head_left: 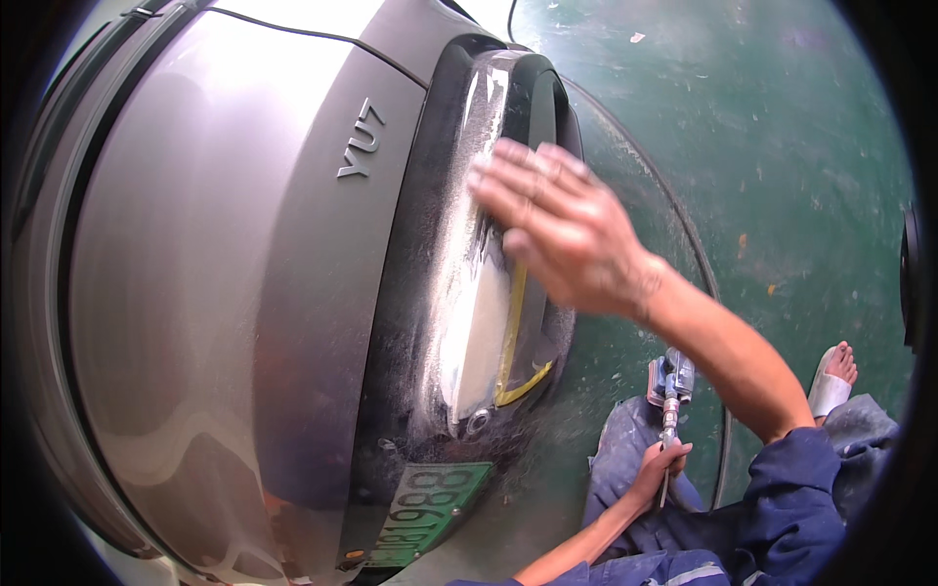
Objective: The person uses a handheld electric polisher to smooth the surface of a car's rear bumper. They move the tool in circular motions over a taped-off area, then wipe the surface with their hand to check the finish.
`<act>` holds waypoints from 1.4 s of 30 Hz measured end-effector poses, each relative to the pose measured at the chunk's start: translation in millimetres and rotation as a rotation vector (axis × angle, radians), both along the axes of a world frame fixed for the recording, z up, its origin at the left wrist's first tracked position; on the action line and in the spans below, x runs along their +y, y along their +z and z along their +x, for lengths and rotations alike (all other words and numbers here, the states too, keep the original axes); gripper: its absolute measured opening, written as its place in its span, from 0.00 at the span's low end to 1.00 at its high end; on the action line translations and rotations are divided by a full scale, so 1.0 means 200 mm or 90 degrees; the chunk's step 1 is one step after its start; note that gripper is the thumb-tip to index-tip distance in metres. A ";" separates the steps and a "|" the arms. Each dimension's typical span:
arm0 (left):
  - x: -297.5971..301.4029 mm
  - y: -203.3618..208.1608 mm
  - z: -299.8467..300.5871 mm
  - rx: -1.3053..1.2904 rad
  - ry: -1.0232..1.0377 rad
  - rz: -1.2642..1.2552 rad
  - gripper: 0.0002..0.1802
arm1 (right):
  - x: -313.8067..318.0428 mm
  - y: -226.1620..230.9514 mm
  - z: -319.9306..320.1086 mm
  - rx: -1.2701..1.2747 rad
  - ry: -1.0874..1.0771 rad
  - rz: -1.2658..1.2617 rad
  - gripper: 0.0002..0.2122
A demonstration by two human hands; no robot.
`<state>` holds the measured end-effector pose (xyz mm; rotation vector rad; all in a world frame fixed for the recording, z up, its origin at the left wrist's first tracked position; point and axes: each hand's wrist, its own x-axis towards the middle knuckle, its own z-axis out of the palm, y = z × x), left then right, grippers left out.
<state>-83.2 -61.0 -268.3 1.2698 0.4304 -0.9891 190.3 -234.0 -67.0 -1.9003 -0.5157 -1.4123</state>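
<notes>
My right hand (557, 210) reaches across to the rear bumper (459, 322) of a grey car, fingers stretched out and slightly smeared by motion. It lies over the sanded, dusty upper edge; whether the whole palm touches is hidden. On the bumper a pale, filler-like patch (481, 337) is bordered by yellow masking tape (512, 327). Down by my knees, my left hand (664, 464) is closed round the coupling end of an air sander (672, 376). The sander's flat pad points away from that hand, above my dusty trouser leg.
The tailgate (215, 293) fills the left side, with metal lettering on it. A green licence plate (430, 513) sits low beside the bumper. A dark hose (674, 195) curves over the green floor (772, 146). My sandalled foot (833, 381) stands at the right.
</notes>
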 end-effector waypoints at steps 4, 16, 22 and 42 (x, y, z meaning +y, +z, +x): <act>0.01 0.01 0.01 0.000 -0.017 0.001 0.17 | 0.05 0.09 -0.13 0.018 0.077 0.018 0.24; 0.01 -0.09 -0.01 -0.003 -0.017 -0.014 0.13 | 0.37 -0.09 -0.41 -0.090 0.363 0.012 0.24; -0.06 0.05 0.00 -0.007 -0.043 0.026 0.16 | -0.06 -0.09 0.08 0.209 -0.129 0.105 0.27; -0.04 -0.01 -0.20 0.008 0.019 0.148 0.31 | 0.42 0.05 -0.44 0.306 0.236 0.239 0.39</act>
